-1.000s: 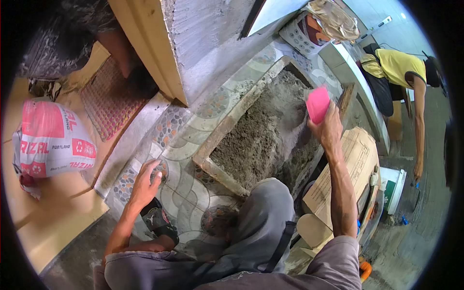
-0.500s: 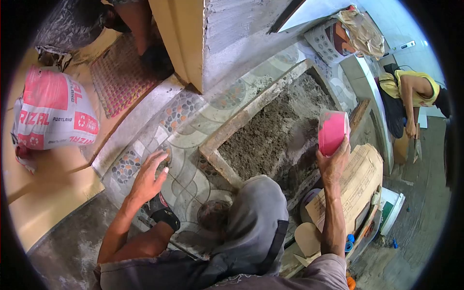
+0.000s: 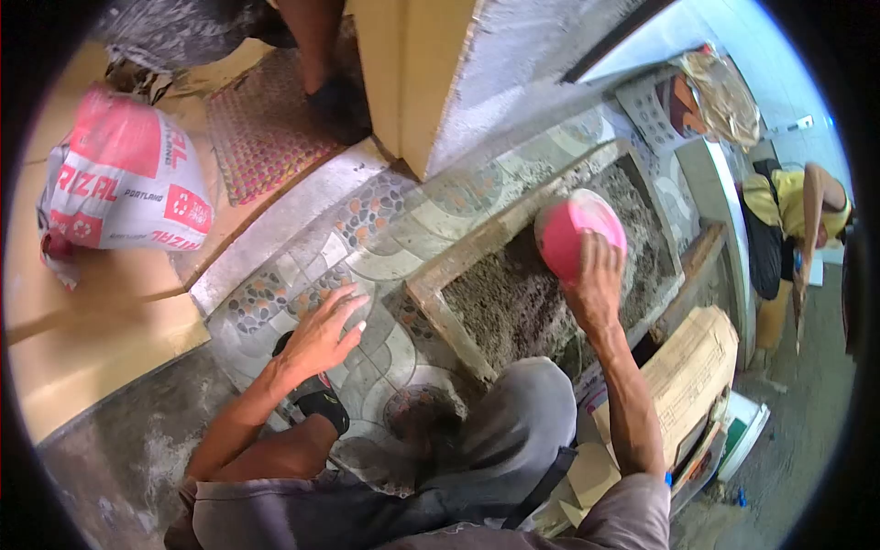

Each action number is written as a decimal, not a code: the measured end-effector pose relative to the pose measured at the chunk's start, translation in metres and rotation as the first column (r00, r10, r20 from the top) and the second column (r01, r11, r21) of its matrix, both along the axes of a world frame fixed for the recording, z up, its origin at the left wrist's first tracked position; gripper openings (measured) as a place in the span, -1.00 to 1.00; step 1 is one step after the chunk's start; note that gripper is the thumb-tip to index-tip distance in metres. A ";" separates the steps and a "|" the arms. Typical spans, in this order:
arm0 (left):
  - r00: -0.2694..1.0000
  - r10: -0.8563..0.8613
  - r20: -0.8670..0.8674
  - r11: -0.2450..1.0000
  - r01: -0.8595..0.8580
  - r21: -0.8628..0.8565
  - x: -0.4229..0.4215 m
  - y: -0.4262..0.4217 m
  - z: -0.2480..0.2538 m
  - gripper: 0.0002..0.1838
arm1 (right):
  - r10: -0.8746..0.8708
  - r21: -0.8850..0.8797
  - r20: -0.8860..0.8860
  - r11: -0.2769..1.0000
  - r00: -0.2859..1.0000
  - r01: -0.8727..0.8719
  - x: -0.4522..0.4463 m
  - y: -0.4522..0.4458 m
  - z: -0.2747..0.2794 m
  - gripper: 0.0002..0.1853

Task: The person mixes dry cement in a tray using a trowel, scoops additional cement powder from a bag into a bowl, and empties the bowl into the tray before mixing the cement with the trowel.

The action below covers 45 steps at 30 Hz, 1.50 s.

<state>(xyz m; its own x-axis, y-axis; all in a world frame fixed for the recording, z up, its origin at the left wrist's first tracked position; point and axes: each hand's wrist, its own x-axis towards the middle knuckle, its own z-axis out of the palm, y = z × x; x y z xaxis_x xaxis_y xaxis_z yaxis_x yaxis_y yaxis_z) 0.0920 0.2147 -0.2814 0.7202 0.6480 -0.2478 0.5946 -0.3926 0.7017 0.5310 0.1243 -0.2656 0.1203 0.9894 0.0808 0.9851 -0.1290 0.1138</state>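
My right hand (image 3: 598, 286) grips a round pink plastic tub (image 3: 570, 236), fingers wrapped over its side. The tub is tilted above a shallow rectangular trough (image 3: 447, 268) with a rough, crusted rim. A grey, crumbly cement-like mix (image 3: 500, 298) lies in the trough, looking darker and lumpier at the near left end. What the tub contains is hidden from me. Off to the left, my left hand (image 3: 321, 337) hovers over the patterned floor tiles (image 3: 367, 353), holding nothing, its fingers spread apart.
A Portland cement bag (image 3: 137, 183) stands at left near a woven mat (image 3: 266, 137) and another person's foot (image 3: 339, 110). Cardboard (image 3: 678, 376) lies beside the trough at right. A person in a yellow shirt (image 3: 790, 206) bends over at far right, holding a tool.
My right hand has swung the pink tub leftward from the trough's right edge to over its middle, turning it over. The view has shifted slightly; my left hand stays open.
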 end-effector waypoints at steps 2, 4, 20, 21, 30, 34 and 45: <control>1.000 0.018 0.003 1.000 -0.018 0.001 -0.004 -0.001 -0.002 -0.53 | 0.021 0.183 0.007 0.983 1.000 -0.021 -0.005 0.006 0.008 0.02; 0.999 0.044 0.019 0.999 -0.044 -0.013 -0.005 -0.003 -0.003 -0.53 | 0.099 0.003 0.054 0.995 0.994 -0.099 -0.005 0.001 -0.005 0.03; 0.997 0.071 0.042 0.997 -0.072 0.028 -0.021 -0.004 0.013 -0.52 | 0.067 -0.064 -0.013 0.996 0.998 -0.068 -0.010 0.011 0.006 -0.01; 0.996 0.080 0.029 0.997 -0.081 0.014 -0.022 -0.006 0.014 -0.52 | 0.087 -0.070 -0.012 0.994 0.996 -0.088 -0.010 0.010 0.006 -0.01; 0.996 0.084 0.000 0.996 -0.084 0.002 -0.021 -0.004 0.026 -0.54 | 0.214 0.104 -0.084 0.973 0.973 -0.205 0.002 0.011 0.014 0.07; 0.995 0.103 -0.014 0.992 -0.101 0.075 -0.028 -0.005 0.032 -0.56 | -0.039 0.318 -0.310 0.937 0.950 0.143 0.024 0.013 0.058 0.07; 0.996 -0.073 0.047 0.942 0.084 -0.324 0.117 0.057 0.132 -0.53 | 0.162 -0.093 -0.961 0.579 -0.226 0.810 0.025 -0.040 0.098 -0.30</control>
<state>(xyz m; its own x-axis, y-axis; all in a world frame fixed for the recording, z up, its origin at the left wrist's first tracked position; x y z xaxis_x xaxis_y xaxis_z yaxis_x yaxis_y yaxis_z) 0.2093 0.2722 -0.1497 0.7770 0.4773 -0.4104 0.5450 -0.1840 0.8180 0.5557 0.0844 -0.1680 0.8182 0.5274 -0.2288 -0.2655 -0.0064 -0.9641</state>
